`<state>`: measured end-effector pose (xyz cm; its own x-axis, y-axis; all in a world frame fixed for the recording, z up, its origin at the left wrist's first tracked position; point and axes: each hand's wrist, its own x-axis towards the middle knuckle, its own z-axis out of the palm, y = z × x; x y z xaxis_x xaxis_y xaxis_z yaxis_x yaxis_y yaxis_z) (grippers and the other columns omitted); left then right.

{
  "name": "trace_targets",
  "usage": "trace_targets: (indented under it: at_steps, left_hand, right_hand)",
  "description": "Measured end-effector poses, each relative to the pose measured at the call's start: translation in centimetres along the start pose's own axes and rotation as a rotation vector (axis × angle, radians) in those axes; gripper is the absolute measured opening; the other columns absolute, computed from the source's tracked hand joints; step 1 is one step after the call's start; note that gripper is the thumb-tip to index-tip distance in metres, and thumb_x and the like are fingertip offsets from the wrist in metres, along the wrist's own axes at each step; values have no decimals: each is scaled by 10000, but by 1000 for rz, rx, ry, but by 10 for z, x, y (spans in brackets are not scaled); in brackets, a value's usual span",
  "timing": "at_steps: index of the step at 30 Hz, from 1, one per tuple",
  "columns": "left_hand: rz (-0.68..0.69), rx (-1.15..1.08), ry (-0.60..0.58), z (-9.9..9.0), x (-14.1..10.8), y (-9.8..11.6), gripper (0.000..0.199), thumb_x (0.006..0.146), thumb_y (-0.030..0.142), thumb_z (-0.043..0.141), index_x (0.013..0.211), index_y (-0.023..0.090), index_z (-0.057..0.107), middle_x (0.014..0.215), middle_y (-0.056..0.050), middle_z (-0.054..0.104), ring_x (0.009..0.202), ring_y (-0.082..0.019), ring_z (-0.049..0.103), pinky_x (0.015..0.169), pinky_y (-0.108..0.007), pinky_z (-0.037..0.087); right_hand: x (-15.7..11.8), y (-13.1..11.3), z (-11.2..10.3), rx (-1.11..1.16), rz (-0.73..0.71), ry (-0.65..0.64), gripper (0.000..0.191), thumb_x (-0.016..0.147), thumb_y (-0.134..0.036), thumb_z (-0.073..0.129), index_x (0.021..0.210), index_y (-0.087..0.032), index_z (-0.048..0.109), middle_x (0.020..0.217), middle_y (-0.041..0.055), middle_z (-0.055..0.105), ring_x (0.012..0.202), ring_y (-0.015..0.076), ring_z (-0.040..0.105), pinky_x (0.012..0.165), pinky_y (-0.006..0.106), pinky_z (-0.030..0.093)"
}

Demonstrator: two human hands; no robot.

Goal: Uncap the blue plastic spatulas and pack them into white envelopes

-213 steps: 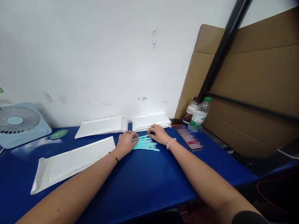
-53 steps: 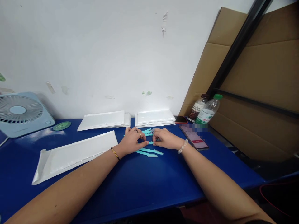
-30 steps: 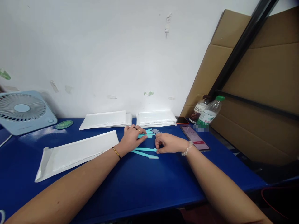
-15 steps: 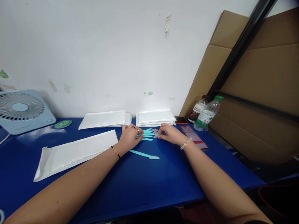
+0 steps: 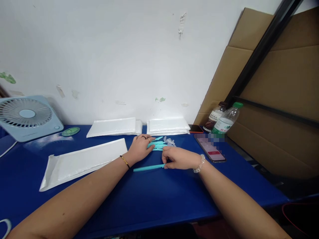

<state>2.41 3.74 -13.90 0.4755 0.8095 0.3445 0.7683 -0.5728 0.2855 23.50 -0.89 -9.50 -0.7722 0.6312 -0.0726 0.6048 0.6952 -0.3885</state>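
Several turquoise eyebrow razors (image 5: 159, 145) lie in a loose bunch on the blue table. My left hand (image 5: 142, 147) rests on the left end of this bunch, thumb and fingers apart, and holds nothing that I can see. In front of the bunch, my right hand (image 5: 175, 157) pinches the right end of a single turquoise eyebrow razor (image 5: 149, 168), which lies nearly level with its other end pointing left. Its gripped tip is hidden by the fingers. Small translucent caps (image 5: 169, 142) are scattered just behind my right hand.
A white padded envelope (image 5: 84, 162) lies left of my hands. Two stacks of padded envelopes (image 5: 113, 126) (image 5: 169, 124) stand against the wall. A phone (image 5: 211, 149), another phone (image 5: 196, 128) and two bottles (image 5: 228, 118) are at right. A fan (image 5: 27, 114) and green disc (image 5: 70, 131) are at left.
My right hand has moved from the caps toward me and taken hold of the single razor's right end. That razor has turned level. My left hand has opened over the bunch.
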Motion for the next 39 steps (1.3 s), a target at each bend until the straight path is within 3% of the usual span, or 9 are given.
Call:
trace_targets:
  at_steps: [4, 8, 12, 16, 19, 22, 26, 35, 39]
  left_hand:
    - [87, -90, 52, -14, -1, 12, 386, 936, 417, 334, 1090, 241, 641, 1059, -61, 642, 1035, -232, 525, 906, -389, 366]
    - [161, -276, -196, -21, -4, 17, 432, 917, 479, 340, 896, 219, 685, 717, -14, 631, 674, -161, 554, 644, -276, 397]
    - [90, -449, -373, -20, -6, 18, 367, 833, 514, 474, 874, 210, 676, 629, 19, 592, 530, -114, 478, 502, -228, 334]
    - [131, -350, -277, -22, -6, 21, 317, 851, 446, 456, 759, 207, 642, 591, 16, 572, 510, -111, 465, 507, -236, 321]
    - [120, -269, -170, -21, -5, 19, 313, 878, 426, 416, 757, 209, 607, 598, 8, 568, 520, -127, 483, 511, -253, 319]
    - [-4, -356, -125, -17, -4, 12, 280, 895, 420, 379, 845, 211, 559, 599, 18, 565, 531, -135, 521, 520, -247, 354]
    - [-119, -537, -83, -10, -1, 3, 242, 894, 411, 371, 837, 212, 495, 631, 39, 549, 523, -113, 505, 529, -231, 382]
    - [-83, -507, -8, -7, 2, 0, 332, 906, 434, 355, 757, 196, 533, 724, 23, 590, 668, -134, 512, 636, -245, 391]
    - [-67, -491, 2, -8, 2, 1, 352, 890, 464, 387, 833, 190, 601, 764, 15, 624, 703, -146, 537, 657, -241, 404]
  right_hand:
    - [-1, 14, -5, 57, 97, 175, 48, 810, -203, 628, 816, -162, 605, 746, -1, 575, 636, 110, 499, 599, 217, 362]
    - [0, 22, -9, 107, 130, 273, 52, 793, -200, 643, 791, -159, 611, 693, -16, 578, 618, 104, 501, 591, 209, 352]
    - [0, 26, -9, 125, 123, 323, 44, 767, -191, 658, 775, -156, 632, 694, -10, 600, 619, 103, 510, 588, 209, 363]
    - [-6, 36, -15, 287, 131, 320, 124, 772, -274, 654, 776, -151, 635, 676, 7, 632, 602, 114, 544, 572, 217, 408]
    - [-14, 48, -24, 412, 199, 421, 211, 763, -358, 662, 781, -150, 629, 655, 11, 625, 586, 118, 550, 565, 231, 433]
    - [-20, 57, -31, 531, 215, 561, 275, 742, -400, 680, 852, -155, 626, 693, 6, 614, 592, 111, 558, 584, 243, 461]
    - [-16, 58, -30, 734, 176, 608, 342, 749, -423, 671, 968, -172, 595, 756, 9, 637, 596, 107, 599, 578, 245, 486]
    - [4, 60, -7, 869, 223, 634, 354, 712, -474, 704, 744, -130, 625, 580, -9, 618, 424, 77, 551, 429, 193, 423]
    - [5, 60, -5, 975, 256, 703, 358, 695, -468, 722, 678, -143, 573, 575, -6, 632, 384, 68, 527, 391, 184, 385]
